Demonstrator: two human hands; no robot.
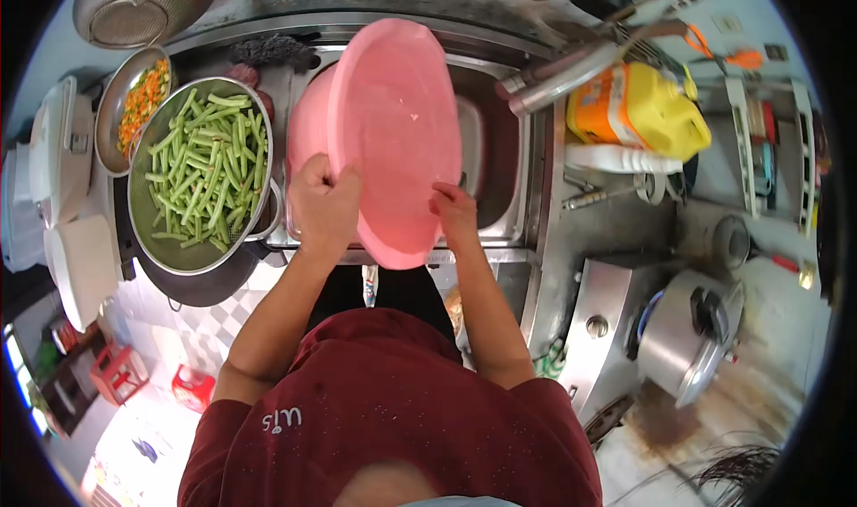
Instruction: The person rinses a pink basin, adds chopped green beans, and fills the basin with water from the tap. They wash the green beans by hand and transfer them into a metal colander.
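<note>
A large pink plastic basin [402,141] is tilted on its side over the sink [500,150], its inside turned to the right. A few small pale bits cling to its inner surface. My left hand [326,199] grips the near left rim, thumb over the edge. On the opposite side, my right hand [457,211] holds the near right rim with bent fingers. To the left of my left hand stands a metal colander-like pot [272,208] filled with cut green beans [210,163].
A metal bowl of diced orange and green vegetables [143,105] sits behind the beans. A mesh strainer [134,12] is at the far left. On the right are a yellow jug [638,110], a stove [603,328] and a pressure cooker [683,328].
</note>
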